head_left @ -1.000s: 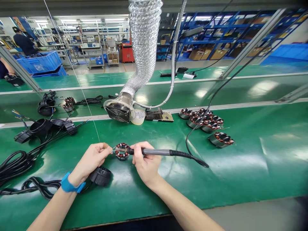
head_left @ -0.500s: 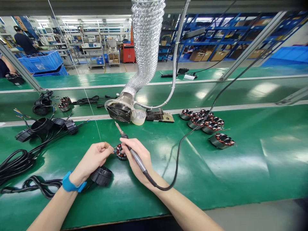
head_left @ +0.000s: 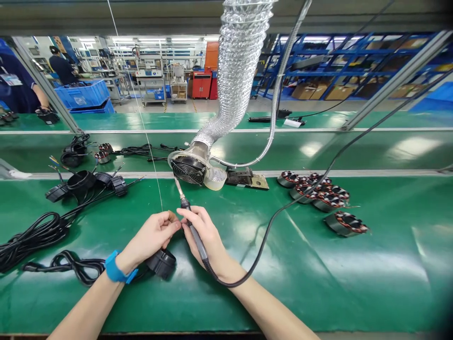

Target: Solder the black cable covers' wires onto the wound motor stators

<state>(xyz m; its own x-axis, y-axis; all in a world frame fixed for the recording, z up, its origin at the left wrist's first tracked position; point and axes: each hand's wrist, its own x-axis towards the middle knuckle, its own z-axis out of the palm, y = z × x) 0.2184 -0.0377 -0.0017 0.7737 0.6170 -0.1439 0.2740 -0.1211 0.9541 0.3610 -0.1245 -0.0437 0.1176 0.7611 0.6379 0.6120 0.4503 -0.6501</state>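
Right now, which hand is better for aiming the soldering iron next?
Probably the right hand: it grips the soldering iron. The left hand has fingertips pinched together near the hanging solder wire, so it looks busy.

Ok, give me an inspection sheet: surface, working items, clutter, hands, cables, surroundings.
Surface: green bench, glossy, with light reflections.
Working items: soldering iron, tip pointing forward; black ring near the left wrist; metal coils grouped at right.
Clutter: tape roll and dark metal block beside the fan.
Hands: left hand pinching, contents hidden; right hand gripping the soldering iron.
Cables: iron's cord crosses the right forearm; black cables bunched at left.
Surroundings: foil duct joined to the fan; people beyond the bench at left.
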